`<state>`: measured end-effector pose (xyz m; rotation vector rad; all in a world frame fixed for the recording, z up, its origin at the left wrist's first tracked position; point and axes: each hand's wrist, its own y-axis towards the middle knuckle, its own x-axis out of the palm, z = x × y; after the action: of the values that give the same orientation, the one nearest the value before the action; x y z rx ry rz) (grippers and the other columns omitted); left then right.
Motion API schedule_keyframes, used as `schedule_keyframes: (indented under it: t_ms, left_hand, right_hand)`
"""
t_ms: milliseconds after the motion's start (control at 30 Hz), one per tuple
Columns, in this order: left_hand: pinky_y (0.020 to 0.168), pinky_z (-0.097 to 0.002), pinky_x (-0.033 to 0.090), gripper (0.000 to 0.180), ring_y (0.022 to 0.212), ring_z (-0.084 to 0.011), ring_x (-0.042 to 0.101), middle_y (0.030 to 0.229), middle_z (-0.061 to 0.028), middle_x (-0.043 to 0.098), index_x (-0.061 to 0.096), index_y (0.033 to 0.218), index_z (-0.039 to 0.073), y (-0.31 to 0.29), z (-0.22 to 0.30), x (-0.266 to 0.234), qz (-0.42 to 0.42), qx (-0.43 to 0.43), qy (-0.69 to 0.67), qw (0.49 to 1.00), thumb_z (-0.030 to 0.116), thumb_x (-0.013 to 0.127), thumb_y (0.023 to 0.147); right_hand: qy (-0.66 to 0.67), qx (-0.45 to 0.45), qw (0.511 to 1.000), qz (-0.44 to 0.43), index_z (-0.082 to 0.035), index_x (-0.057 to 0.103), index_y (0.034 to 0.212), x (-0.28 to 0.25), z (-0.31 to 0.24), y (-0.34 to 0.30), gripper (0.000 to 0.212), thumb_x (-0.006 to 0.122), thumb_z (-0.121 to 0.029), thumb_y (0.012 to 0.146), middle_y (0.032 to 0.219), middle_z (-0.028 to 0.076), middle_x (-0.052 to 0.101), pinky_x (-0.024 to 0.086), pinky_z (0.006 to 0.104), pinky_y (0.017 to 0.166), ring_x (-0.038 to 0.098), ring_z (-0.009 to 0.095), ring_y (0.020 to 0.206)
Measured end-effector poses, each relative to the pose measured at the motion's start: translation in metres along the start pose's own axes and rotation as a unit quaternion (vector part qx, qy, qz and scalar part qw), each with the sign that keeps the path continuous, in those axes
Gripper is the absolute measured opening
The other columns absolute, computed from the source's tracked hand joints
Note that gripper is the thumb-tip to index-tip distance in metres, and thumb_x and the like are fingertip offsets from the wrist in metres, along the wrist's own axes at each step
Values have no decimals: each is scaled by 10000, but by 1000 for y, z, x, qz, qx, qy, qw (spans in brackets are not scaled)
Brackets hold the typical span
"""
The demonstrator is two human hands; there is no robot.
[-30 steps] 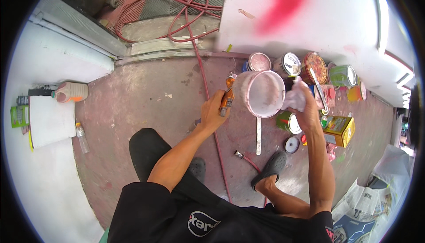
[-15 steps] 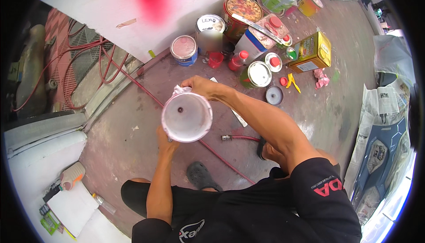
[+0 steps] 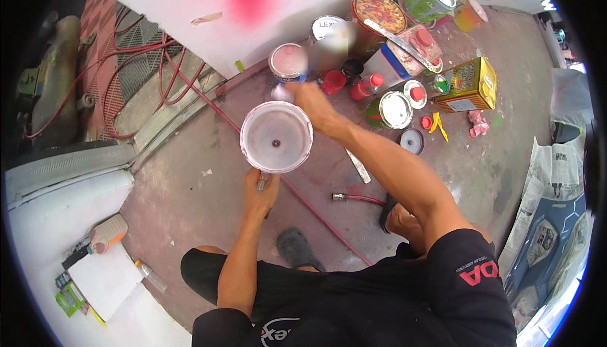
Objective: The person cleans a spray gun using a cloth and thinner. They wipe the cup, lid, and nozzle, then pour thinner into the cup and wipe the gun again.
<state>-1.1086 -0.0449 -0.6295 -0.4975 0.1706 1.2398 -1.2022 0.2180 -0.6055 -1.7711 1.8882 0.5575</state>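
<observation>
Under an open, whitish translucent paint cup (image 3: 276, 122), my left hand (image 3: 260, 196) is closed around the handle of what looks like a spray gun. A bit of its metal end (image 3: 262, 182) shows by my fingers; the cup hides the rest. The cup's rim is stained pink, and a small dark hole sits in its bottom. Beyond the cup's far rim, my right hand (image 3: 314, 107) is closed on a pale crumpled cloth (image 3: 282, 93), both smeared by motion. Just past them stands a paint can with a pink-stained lid (image 3: 289, 62).
Several paint cans and bottles crowd the floor by the white wall, among them a yellow square tin (image 3: 468, 85). A red hose (image 3: 322, 220) crosses the floor beneath my hands. A flat stick (image 3: 359, 167) and a grey lid (image 3: 411, 141) lie to the right.
The cup has tipped, so its hole now shows nearer me. My right hand has moved with the cloth away from the cup's rim, toward the cans. The whole view has shifted slightly.
</observation>
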Motion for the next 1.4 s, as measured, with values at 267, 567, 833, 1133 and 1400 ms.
schedule_keyframes:
  t_ms: [267, 567, 833, 1133, 1400]
  left_hand:
    - [876, -363, 570, 219, 963, -216, 775, 989, -151, 811, 757, 1114, -35, 3, 3, -2, 32, 58, -30, 997, 77, 765, 927]
    - [547, -262, 461, 443, 607, -32, 534, 1050, -79, 815, 779, 1315, 11, 9, 35, -19, -75, -100, -125, 984, 369, 765, 1055]
    - [573, -268, 398, 325, 621, -73, 498, 816, 29, 628, 783, 1183, 54, -2, 46, -18, -163, -105, -112, 975, 355, 751, 1066]
    - [553, -256, 387, 344, 612, -59, 482, 851, -8, 631, 731, 1297, 55, 2, 26, 9, -119, -92, -120, 981, 330, 721, 1091]
    - [463, -258, 405, 386, 500, -60, 488, 1126, -118, 771, 653, 1283, 51, 8, 72, 2, -42, -76, -332, 939, 407, 654, 1135]
  right_hand:
    - [-218, -47, 968, 114, 71, 615, 1440, -30, 22, 57, 583, 738, -292, 1001, 1444, 311, 652, 525, 532, 1111, 629, 503, 1323]
    - [-68, 0, 993, -99, 45, 758, 1175, -66, -41, 23, 446, 625, -370, 1082, 1058, 207, 798, 579, 471, 889, 745, 395, 920]
    - [143, 110, 877, -444, -22, 778, 981, -50, -39, -32, 567, 456, -475, 1090, 880, 118, 756, 552, 479, 804, 709, 296, 747]
    - [14, 105, 990, -94, -59, 771, 1018, -27, -24, -45, 350, 582, -346, 1083, 901, 172, 761, 595, 506, 703, 764, 330, 773]
    - [-225, -28, 969, 100, -35, 755, 1213, -35, 30, 47, 279, 681, -182, 989, 1297, 273, 714, 616, 569, 861, 758, 456, 1000]
